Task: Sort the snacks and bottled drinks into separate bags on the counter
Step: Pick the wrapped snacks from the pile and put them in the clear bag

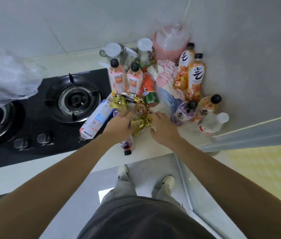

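Head view:
- Left hand (121, 125) fingers spread flat on gold snack packets (140, 124); no grip seen.
- Right hand (163, 128) open, just right of the packets.
- Bottled drinks (195, 78) stand beyond both hands.
- Purple bottle (126, 146) lies under left wrist.

Both hands reach into a pile of gold-wrapped snacks (140, 124) at the centre of the frame: the left hand (120, 125) rests on the gold packets, the right hand (164, 128) lies just beside them with fingers spread. Orange bottles (194, 78) stand at upper right, pink bottles (125, 78) above centre. A white carton (96, 119) lies by the black stove (50, 107) at left on the table (153, 149).
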The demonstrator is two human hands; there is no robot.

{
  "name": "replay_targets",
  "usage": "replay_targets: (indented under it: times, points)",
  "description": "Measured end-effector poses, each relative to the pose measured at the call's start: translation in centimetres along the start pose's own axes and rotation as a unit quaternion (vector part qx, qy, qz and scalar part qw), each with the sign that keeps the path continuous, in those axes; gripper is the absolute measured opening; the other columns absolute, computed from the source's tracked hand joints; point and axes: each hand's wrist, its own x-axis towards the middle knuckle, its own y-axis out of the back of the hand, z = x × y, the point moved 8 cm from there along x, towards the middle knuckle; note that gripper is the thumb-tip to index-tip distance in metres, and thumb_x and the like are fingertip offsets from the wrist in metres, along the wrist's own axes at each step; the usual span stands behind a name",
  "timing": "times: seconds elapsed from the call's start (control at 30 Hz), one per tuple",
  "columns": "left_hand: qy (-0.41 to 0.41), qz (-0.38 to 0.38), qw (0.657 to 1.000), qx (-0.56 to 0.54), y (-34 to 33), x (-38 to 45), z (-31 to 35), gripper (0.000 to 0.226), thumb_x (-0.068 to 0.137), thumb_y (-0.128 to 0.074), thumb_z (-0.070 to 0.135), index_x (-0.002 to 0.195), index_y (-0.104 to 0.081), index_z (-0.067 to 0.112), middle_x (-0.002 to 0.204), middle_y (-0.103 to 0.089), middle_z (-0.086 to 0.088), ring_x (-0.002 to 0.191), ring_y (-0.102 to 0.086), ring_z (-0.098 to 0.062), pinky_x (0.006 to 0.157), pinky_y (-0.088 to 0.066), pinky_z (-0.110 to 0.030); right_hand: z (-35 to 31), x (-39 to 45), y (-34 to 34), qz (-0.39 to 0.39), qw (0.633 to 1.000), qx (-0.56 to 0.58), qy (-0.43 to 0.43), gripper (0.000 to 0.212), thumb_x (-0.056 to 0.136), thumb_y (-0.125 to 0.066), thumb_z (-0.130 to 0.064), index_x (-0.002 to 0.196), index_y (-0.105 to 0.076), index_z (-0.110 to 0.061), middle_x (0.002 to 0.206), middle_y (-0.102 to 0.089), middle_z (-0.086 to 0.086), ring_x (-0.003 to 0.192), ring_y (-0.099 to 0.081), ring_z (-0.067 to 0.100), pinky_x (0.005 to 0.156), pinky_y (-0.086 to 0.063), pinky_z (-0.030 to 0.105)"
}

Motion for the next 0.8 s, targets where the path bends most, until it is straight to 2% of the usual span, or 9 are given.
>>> replay_targets:
  times: [0.1, 0.2, 0.3, 0.37, 0.47, 0.53, 0.6, 0.7, 0.8]
  points:
    - [-0.054, 0.008, 0.998, 0.035, -1.7, 1.1, 2.0, 0.063, 0.096, -0.060, 0.048, 0.150, -0.043, 0.021, 0.147, -0.048, -0.005, 0.131, -0.047, -0.028, 0.097, -0.052, -0.049, 1.5, 0.7, -2.8, -0.055, 0.998, -0.028, -0.011, 0.066, 0.089, -0.069, -0.016, 0.149, -0.041, -0.010, 0.148, -0.048, 0.007, 0.137, -0.043, 0.027, 0.107, -0.045, 0.038]
    - [-0.054, -0.019, 0.998, 0.037, -3.6, 2.2, 2.8, 0.072, 0.091, -0.050, 0.061, 0.148, -0.046, 0.017, 0.153, -0.045, -0.007, 0.137, -0.045, -0.032, 0.101, -0.049, -0.050, 2.2, 1.7, -4.6, -0.064, 0.997, 0.031, -0.019, 0.077, 0.086, -0.069, -0.009, 0.156, -0.035, -0.012, 0.159, -0.041, 0.005, 0.146, -0.036, 0.026, 0.115, -0.043, 0.040]
    - [-0.052, -0.039, 0.995, 0.076, -5.3, 2.7, 2.7, 0.071, 0.088, -0.063, 0.053, 0.146, -0.048, 0.014, 0.157, -0.037, -0.007, 0.142, -0.040, -0.033, 0.106, -0.047, -0.050, 2.4, 2.2, -6.0, -0.061, 0.997, 0.054, 0.011, 0.084, 0.085, -0.066, -0.002, 0.161, -0.031, -0.013, 0.166, -0.033, 0.004, 0.152, -0.031, 0.025, 0.119, -0.040, 0.045]
    - [-0.055, -0.044, 0.991, 0.114, -6.0, 2.9, 2.4, 0.072, 0.086, -0.075, 0.045, 0.145, -0.046, 0.015, 0.157, -0.034, -0.008, 0.140, -0.040, -0.031, 0.106, -0.047, -0.046, 2.9, 1.8, -6.3, -0.051, 0.998, 0.038, 0.010, 0.086, 0.084, -0.065, -0.002, 0.161, -0.030, -0.015, 0.167, -0.032, 0.002, 0.149, -0.035, 0.026, 0.110, -0.048, 0.042]
    - [-0.052, -0.043, 0.989, 0.132, -6.4, 3.0, 2.1, 0.072, 0.085, -0.076, 0.038, 0.145, -0.045, 0.014, 0.149, -0.040, -0.012, 0.133, -0.045, -0.032, 0.100, -0.048, -0.043, 3.5, 0.6, -6.1, -0.033, 0.999, -0.021, -0.013, 0.086, 0.083, -0.069, -0.008, 0.160, -0.032, -0.017, 0.163, -0.036, 0.000, 0.134, -0.045, 0.027, 0.091, -0.054, 0.040]
    - [-0.053, -0.026, 0.991, 0.120, -6.3, 3.1, 2.1, 0.060, 0.087, -0.073, 0.033, 0.139, -0.050, 0.014, 0.140, -0.047, -0.014, 0.127, -0.049, -0.033, 0.094, -0.049, -0.043, 3.5, -0.2, -5.7, -0.009, 0.998, -0.057, -0.021, 0.072, 0.082, -0.070, -0.011, 0.149, -0.044, -0.013, 0.147, -0.049, 0.005, 0.121, -0.051, 0.028, 0.087, -0.057, 0.041]
    - [-0.050, -0.016, 0.992, 0.113, -6.1, 3.1, 2.1, 0.052, 0.087, -0.071, 0.032, 0.133, -0.054, 0.013, 0.135, -0.050, -0.014, 0.122, -0.051, -0.033, 0.092, -0.049, -0.042, 3.4, -0.9, -5.6, 0.006, 0.995, -0.093, -0.032, 0.053, 0.084, -0.070, -0.016, 0.133, -0.052, -0.010, 0.131, -0.053, 0.008, 0.114, -0.053, 0.028, 0.086, -0.056, 0.042]
    - [-0.054, -0.020, 0.994, 0.092, -6.1, 2.9, 2.1, 0.055, 0.084, -0.074, 0.033, 0.131, -0.055, 0.012, 0.131, -0.052, -0.012, 0.117, -0.053, -0.032, 0.094, -0.048, -0.041, 3.1, -1.2, -6.3, -0.005, 0.996, -0.082, -0.035, 0.066, 0.085, -0.076, -0.028, 0.141, -0.047, -0.007, 0.142, -0.051, 0.009, 0.126, -0.050, 0.027, 0.098, -0.052, 0.039]
    - [-0.064, -0.009, 0.995, 0.073, -5.8, 2.7, 2.1, 0.055, 0.080, -0.079, 0.032, 0.126, -0.058, 0.010, 0.126, -0.054, -0.012, 0.111, -0.054, -0.032, 0.093, -0.048, -0.041, 2.5, -1.0, -6.9, -0.023, 0.997, -0.071, -0.023, 0.064, 0.081, -0.082, -0.032, 0.134, -0.051, -0.012, 0.130, -0.057, 0.006, 0.119, -0.053, 0.027, 0.089, -0.056, 0.041]
